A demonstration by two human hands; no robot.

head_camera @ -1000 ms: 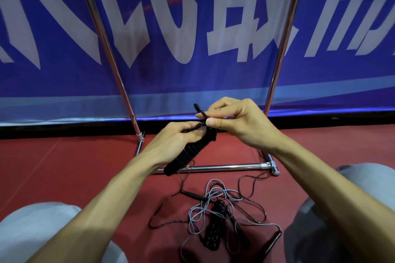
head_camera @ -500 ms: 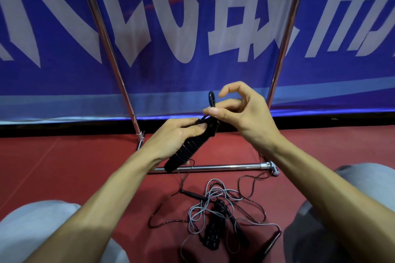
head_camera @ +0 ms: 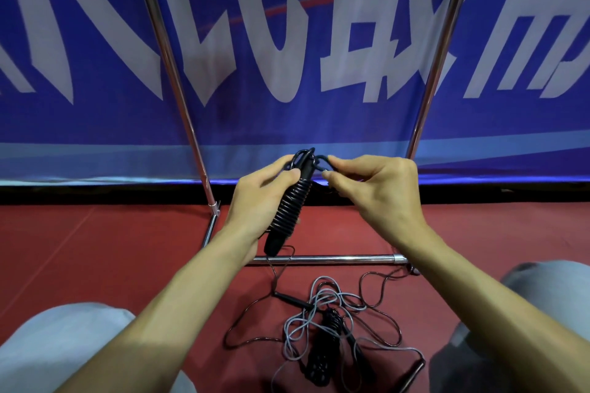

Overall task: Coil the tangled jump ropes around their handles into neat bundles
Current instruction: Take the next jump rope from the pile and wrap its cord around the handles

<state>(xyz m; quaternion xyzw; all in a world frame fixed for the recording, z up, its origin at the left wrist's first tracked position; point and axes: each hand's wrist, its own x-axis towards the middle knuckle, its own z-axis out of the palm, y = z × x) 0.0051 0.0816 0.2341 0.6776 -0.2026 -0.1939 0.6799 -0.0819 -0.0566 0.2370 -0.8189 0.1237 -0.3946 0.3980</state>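
My left hand (head_camera: 255, 198) grips a black jump-rope bundle (head_camera: 289, 210), its cord wound tightly around the handles, held upright and tilted above the floor. My right hand (head_camera: 373, 188) pinches the loose black cord end (head_camera: 321, 160) at the top of that bundle. On the red floor below lies a tangle of grey rope (head_camera: 314, 313) and thin dark rope (head_camera: 255, 325), with a black handle (head_camera: 321, 357) in its middle and another handle (head_camera: 412, 372) at the lower right.
A chrome stand frame (head_camera: 322, 259) has a bar on the floor just behind the tangle and two slanted poles (head_camera: 166, 51) rising in front of a blue banner (head_camera: 287, 41). My knees in grey trousers (head_camera: 64, 344) flank the tangle.
My right hand dropped from above the bundle and shifted right, drawing the cord end sideways at the top. My left hand turned the bundle more upright.
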